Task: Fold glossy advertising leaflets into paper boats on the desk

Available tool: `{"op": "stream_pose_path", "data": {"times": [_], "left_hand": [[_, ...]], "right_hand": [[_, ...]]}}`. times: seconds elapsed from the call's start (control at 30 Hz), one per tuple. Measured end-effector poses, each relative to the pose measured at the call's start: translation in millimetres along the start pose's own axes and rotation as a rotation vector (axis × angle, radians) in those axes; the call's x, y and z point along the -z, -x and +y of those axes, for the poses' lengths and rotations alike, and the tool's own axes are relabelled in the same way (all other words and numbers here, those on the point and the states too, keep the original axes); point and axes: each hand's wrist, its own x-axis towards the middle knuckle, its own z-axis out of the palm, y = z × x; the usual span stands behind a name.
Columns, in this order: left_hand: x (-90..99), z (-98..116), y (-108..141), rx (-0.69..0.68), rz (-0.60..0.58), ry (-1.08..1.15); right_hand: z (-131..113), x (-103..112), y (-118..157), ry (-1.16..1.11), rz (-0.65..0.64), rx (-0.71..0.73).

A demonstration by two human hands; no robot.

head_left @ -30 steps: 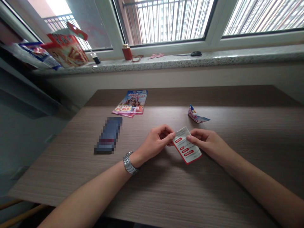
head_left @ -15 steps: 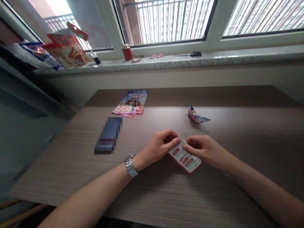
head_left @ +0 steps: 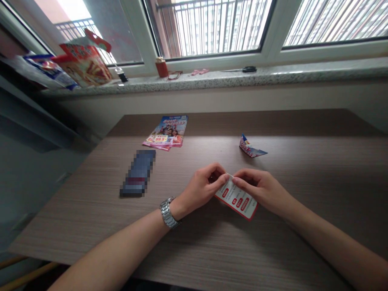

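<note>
A white paper piece (head_left: 239,200) with red edges and red printed labels hangs tilted above the table between my hands. My left hand (head_left: 204,186), with a silver watch at the wrist, pinches its upper left edge. Close beside it, my right hand (head_left: 257,186) grips the same paper near the top corner, thumb on the printed side. The two thumb tips are almost touching. Beyond the hands stands a small folded paper (head_left: 251,149) in blue and pink. The fingers behind the paper are partly hidden.
Colourful flyers (head_left: 171,131) lie stacked at the table's back left, with a dark pixelated object (head_left: 139,173) in front of them. The stone windowsill (head_left: 212,81) holds snack bags (head_left: 87,64), a red container (head_left: 161,67) and black-handled scissors (head_left: 249,69).
My right thumb and fingers have shifted slightly left and up, closer to my left thumb. The paper's lower corner has swung a little to the right.
</note>
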Motion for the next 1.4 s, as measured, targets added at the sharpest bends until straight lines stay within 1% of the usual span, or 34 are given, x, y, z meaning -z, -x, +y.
{"op": "stream_pose_path", "data": {"times": [0.13,0.37,0.6,0.77,0.93,1.07,1.4], "left_hand": [[-1.1,0.1,1.0,0.0,-0.005,-0.034],[-0.8,3.4,1.7,-0.024,-0.031,-0.07],[0.1,3.1,1.9,-0.033,-0.023,-0.104],[0.9,4.7,1.7,-0.03,-0.048,-0.097],[1.6,5.3,0.1,-0.044,-0.038,-0.073],[3.8,4.5,-1.6,-0.057,-0.026,-0.064],[12.9,2.2,-3.1,-0.025,-0.014,-0.051]], "right_hand": [[-1.7,-0.6,0.7,0.034,-0.011,0.005],[-6.6,-1.2,2.9,0.11,0.013,0.033],[-5.5,-0.6,3.3,0.109,-0.013,0.052],[-6.7,3.4,2.4,0.154,-0.006,0.038],[-5.3,7.2,2.3,0.189,0.006,0.053],[-3.0,9.7,0.9,0.208,-0.005,0.042],[-2.5,16.6,1.2,0.22,0.001,0.02]]}}
